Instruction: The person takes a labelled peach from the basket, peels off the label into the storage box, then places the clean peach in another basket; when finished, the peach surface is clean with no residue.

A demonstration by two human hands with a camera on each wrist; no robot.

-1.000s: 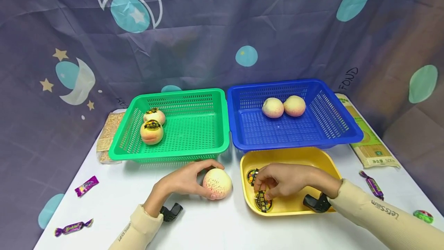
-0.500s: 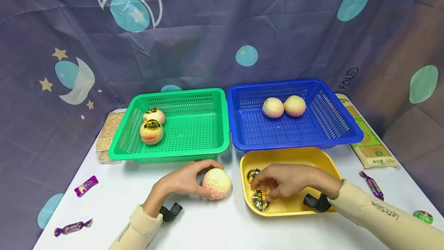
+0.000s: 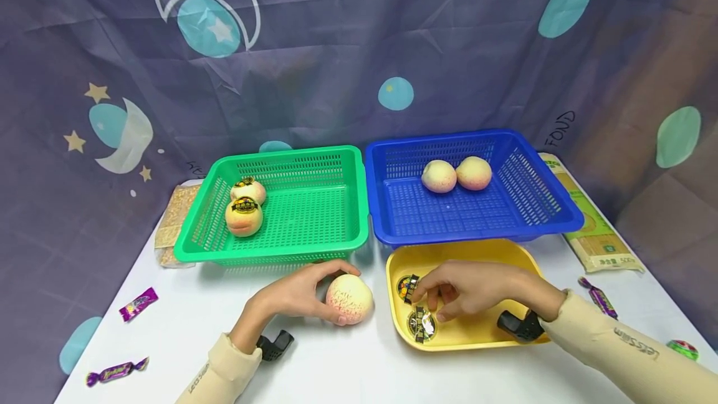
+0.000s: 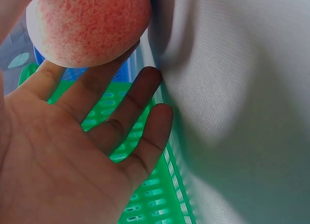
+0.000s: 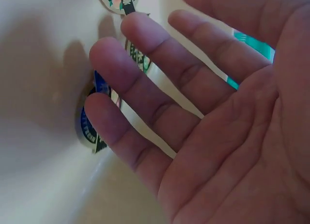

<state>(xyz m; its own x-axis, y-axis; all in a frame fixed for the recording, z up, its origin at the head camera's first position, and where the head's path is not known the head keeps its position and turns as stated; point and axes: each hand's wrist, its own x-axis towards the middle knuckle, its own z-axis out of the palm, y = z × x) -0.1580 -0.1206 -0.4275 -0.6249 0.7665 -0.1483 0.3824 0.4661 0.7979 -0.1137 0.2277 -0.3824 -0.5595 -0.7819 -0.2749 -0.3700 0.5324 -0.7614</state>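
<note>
My left hand (image 3: 305, 292) grips a pink-speckled peach (image 3: 349, 298) that rests on the white table in front of the green basket (image 3: 269, 253). In the left wrist view the peach (image 4: 89, 25) sits against the fingertips of my left hand (image 4: 97, 136). My right hand (image 3: 434, 301) is over the yellow tray (image 3: 477, 335), fingers relaxed above round black-and-gold stickers (image 3: 422, 324). In the right wrist view the right hand (image 5: 193, 112) lies spread, its little finger at a sticker (image 5: 92, 129); nothing is pinched.
Two stickered peaches (image 3: 244, 216) lie in the green basket, two plain peaches (image 3: 439, 176) in the blue basket (image 3: 482, 232). Wrapped candies (image 3: 138, 303) lie at both table sides. A noodle packet (image 3: 594, 229) is at the right, a cracker pack (image 3: 171, 223) at the left.
The right fingers have shifted slightly over the stickers, and the sticker near the tray's front edge now lies flatter. The left hand and peach have barely moved.
</note>
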